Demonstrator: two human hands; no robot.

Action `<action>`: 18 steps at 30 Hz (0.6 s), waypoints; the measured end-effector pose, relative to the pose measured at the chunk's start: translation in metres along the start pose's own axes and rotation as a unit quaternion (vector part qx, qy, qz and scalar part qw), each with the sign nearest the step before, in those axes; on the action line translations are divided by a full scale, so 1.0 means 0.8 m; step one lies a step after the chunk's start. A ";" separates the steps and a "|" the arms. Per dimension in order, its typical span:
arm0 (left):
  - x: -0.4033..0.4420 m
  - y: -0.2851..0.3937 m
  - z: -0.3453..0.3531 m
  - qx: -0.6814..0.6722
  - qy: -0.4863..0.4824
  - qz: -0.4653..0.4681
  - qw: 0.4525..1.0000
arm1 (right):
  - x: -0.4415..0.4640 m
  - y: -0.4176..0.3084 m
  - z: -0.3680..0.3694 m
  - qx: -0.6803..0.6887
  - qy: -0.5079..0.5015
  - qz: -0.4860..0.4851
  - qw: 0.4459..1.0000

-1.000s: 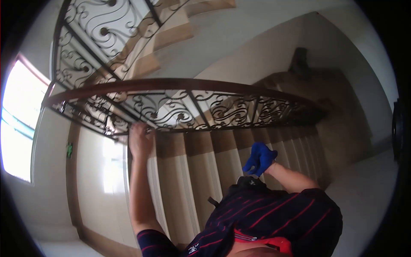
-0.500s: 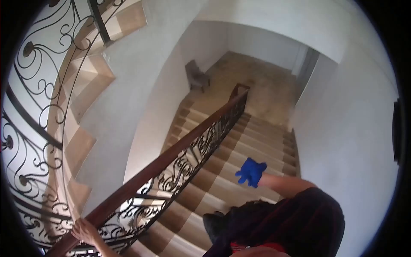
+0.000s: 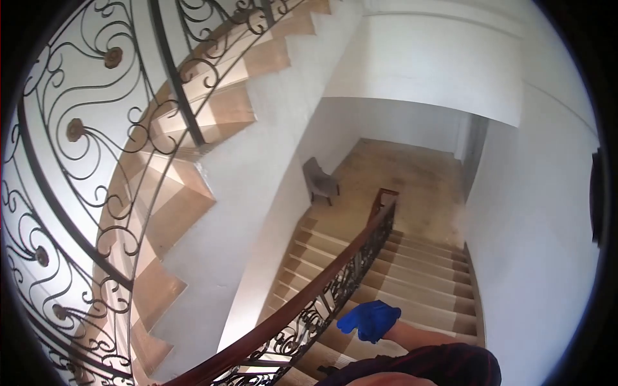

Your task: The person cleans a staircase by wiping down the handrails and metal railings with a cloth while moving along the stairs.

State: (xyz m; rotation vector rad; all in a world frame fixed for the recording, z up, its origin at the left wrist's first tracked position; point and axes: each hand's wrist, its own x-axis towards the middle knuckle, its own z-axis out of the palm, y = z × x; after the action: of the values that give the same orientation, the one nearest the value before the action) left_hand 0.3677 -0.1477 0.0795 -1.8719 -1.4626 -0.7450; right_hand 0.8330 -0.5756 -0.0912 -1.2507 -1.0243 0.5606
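Left hand: out of view; how its fingers stand and what they hold cannot be told.
Upper railing: black metal bars and curling scrollwork (image 3: 174,71), set with brown flower-shaped rosettes (image 3: 113,58), fill the left side.
Upper stairs: zigzag steps in tan and cream (image 3: 183,212) climb behind the scrollwork, edged on their right by a smooth pale grey stair side (image 3: 257,167).
Handrail: a dark reddish-brown rail (image 3: 293,309) slants from the bottom edge up and right, over black scrollwork panels, to a turned end above the landing.
Chair: a grey chair with dark legs (image 3: 320,179) stands by the wall on the yellowish-brown landing floor (image 3: 399,167).
Right hand: in a bright blue glove (image 3: 372,320), right of the handrail and apart from it, over the lower stairs. Its fingers point left, loosely bent and partly open, with nothing visible in their hold.
Lower stairs: beige and brown steps (image 3: 412,293) lead down to the landing on both sides of the handrail.
Shirt: dark fabric with thin reddish stripes (image 3: 444,363), at the bottom edge.
Right wall: plain, pale grey-white (image 3: 534,225), beside the lower stairs.
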 end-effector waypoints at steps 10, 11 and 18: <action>0.052 -0.081 0.076 -0.038 -0.037 -0.074 0.996 | 0.084 -0.016 -0.062 0.245 0.138 0.135 0.950; 0.061 -0.102 0.085 -0.044 -0.006 -0.068 0.997 | 0.098 -0.015 -0.064 0.324 0.184 0.169 0.912; 0.068 -0.125 0.088 0.012 -0.046 -0.085 0.995 | 0.260 -0.090 -0.090 -0.565 0.128 -0.116 0.807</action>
State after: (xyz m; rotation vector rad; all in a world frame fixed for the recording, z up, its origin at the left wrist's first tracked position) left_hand 0.2853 -0.0424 0.0905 -1.8006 -1.6978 -0.7252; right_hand 0.9807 -0.4597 0.0447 -2.1054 -1.2839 -0.5365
